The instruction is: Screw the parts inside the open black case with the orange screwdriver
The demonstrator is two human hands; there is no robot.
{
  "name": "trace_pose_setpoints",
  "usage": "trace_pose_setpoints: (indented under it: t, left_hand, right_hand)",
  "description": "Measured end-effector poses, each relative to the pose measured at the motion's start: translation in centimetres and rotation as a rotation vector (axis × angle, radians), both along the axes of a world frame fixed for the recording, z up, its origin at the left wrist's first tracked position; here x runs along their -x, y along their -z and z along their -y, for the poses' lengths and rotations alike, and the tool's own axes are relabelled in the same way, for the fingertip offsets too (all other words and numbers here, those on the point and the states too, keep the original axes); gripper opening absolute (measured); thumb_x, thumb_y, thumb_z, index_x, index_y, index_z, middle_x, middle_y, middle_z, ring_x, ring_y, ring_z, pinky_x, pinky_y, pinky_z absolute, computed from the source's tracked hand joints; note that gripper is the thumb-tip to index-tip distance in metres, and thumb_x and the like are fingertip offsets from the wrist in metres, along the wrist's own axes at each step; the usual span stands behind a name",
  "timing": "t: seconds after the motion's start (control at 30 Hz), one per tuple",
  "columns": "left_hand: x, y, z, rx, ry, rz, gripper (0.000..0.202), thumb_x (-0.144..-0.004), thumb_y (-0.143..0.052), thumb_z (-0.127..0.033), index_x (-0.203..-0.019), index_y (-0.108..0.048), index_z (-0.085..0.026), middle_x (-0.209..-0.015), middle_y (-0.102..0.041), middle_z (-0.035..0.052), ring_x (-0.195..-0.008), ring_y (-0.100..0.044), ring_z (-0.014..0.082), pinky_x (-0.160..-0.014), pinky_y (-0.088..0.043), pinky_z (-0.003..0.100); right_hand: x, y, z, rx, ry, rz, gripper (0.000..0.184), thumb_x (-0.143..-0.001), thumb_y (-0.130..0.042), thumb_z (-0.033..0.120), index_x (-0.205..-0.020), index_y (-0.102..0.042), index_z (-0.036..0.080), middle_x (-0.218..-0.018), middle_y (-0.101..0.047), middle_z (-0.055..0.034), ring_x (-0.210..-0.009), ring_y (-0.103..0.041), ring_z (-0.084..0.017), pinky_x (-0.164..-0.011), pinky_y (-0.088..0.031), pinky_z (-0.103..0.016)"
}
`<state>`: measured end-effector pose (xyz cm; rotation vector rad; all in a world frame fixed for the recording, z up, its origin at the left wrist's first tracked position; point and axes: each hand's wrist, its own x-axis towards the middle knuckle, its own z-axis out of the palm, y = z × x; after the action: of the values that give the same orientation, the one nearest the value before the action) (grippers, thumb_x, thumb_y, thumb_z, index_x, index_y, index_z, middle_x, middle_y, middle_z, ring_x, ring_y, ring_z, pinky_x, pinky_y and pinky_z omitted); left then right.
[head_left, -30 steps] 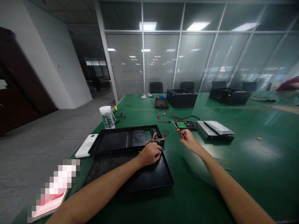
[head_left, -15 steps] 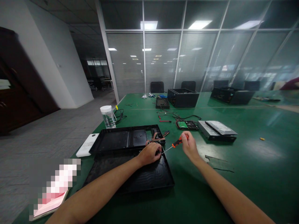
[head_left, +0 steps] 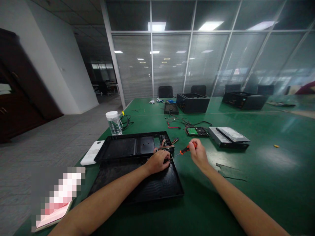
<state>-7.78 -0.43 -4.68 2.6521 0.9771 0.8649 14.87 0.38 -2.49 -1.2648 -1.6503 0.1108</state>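
Observation:
My right hand (head_left: 199,153) grips a screwdriver (head_left: 185,149) by its orange and black handle. The thin shaft slants down to the left, and its tip reaches the fingers of my left hand (head_left: 158,161). Those left fingers are curled at the seam between two black plastic panels; whatever they pinch is hidden. One panel (head_left: 118,146) lies behind, with striped ribbon wires (head_left: 163,145) at its right end. The nearer panel (head_left: 157,185) lies flat under my left wrist and forearm.
Behind my right hand lie a green circuit board (head_left: 193,131) and a silver drive (head_left: 228,136). A lidded water bottle (head_left: 114,124) and a white object (head_left: 91,153) stand left. Black computer cases (head_left: 193,103) sit farther back. Thin dark strips (head_left: 231,179) lie at right.
My right hand and the screwdriver have shifted slightly left and toward my left hand. The left hand and the panels stay where they were.

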Motion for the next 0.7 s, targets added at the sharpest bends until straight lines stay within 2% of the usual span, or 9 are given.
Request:
trace_pose_setpoints:
  t: [0.17,0.3,0.43,0.57,0.63,0.7]
  left_hand:
    - [0.1,0.1,0.0,-0.003,-0.006,-0.005,0.015,-0.075,-0.055,-0.016,-0.090,-0.051,-0.018,-0.085,-0.057,0.0028,-0.080,-0.054,0.0158,-0.076,-0.043,0.027]
    - [0.1,0.2,0.0,-0.018,-0.003,0.010,0.016,-0.075,-0.055,-0.016,-0.090,-0.050,-0.017,-0.085,-0.057,0.0029,-0.080,-0.054,0.0158,-0.076,-0.043,0.027]
    - [0.2,0.3,0.0,-0.021,0.000,0.016,0.017,-0.075,-0.055,-0.016,-0.091,-0.050,-0.017,-0.084,-0.057,0.0028,-0.079,-0.054,0.0157,-0.075,-0.043,0.027]
    - [0.2,0.3,-0.1,-0.005,0.000,0.021,0.017,-0.074,-0.056,-0.016,-0.090,-0.049,-0.017,-0.085,-0.057,0.0027,-0.078,-0.054,0.0154,-0.074,-0.044,0.027]
    - [0.1,0.4,-0.1,0.005,-0.004,0.026,0.018,-0.074,-0.056,-0.016,-0.090,-0.049,-0.017,-0.085,-0.057,0.0027,-0.077,-0.054,0.0153,-0.074,-0.044,0.027]
    - [0.1,0.6,-0.2,0.013,-0.010,0.028,0.018,-0.074,-0.056,-0.016,-0.091,-0.049,-0.017,-0.086,-0.057,0.0027,-0.078,-0.054,0.0155,-0.075,-0.044,0.028]
  right_hand:
    - [0.0,-0.3,0.4,-0.020,-0.001,0.064,0.024,-0.087,-0.035,0.042,-0.083,-0.046,0.021,-0.062,-0.054,-0.0003,-0.056,-0.051,-0.015,-0.055,-0.036,-0.025]
    - [0.1,-1.8,1.0,-0.092,-0.053,0.232,0.028,-0.087,-0.036,0.043,-0.079,-0.050,0.021,-0.062,-0.055,-0.0008,-0.055,-0.050,-0.014,-0.057,-0.036,-0.024]
    - [1.1,-5.4,2.1,-0.098,-0.095,0.594,0.037,-0.087,-0.037,0.049,-0.073,-0.055,0.020,-0.061,-0.058,-0.0032,-0.058,-0.054,-0.015,-0.055,-0.032,-0.024]
    - [2.8,-9.4,3.2,0.029,-0.054,0.930,0.044,-0.086,-0.036,0.054,-0.070,-0.059,0.019,-0.060,-0.061,-0.0075,-0.057,-0.057,-0.019,-0.054,-0.030,-0.027]
    - [3.8,-10.9,3.5,0.090,-0.055,0.995,0.036,-0.086,-0.038,0.045,-0.080,-0.061,0.018,-0.064,-0.063,-0.0086,-0.059,-0.059,-0.020,-0.055,-0.032,-0.027]
    - [4.6,-12.0,3.5,0.154,-0.127,1.019,0.032,-0.086,-0.038,0.039,-0.095,-0.060,0.018,-0.072,-0.066,-0.0085,-0.063,-0.061,-0.021,-0.056,-0.035,-0.027]
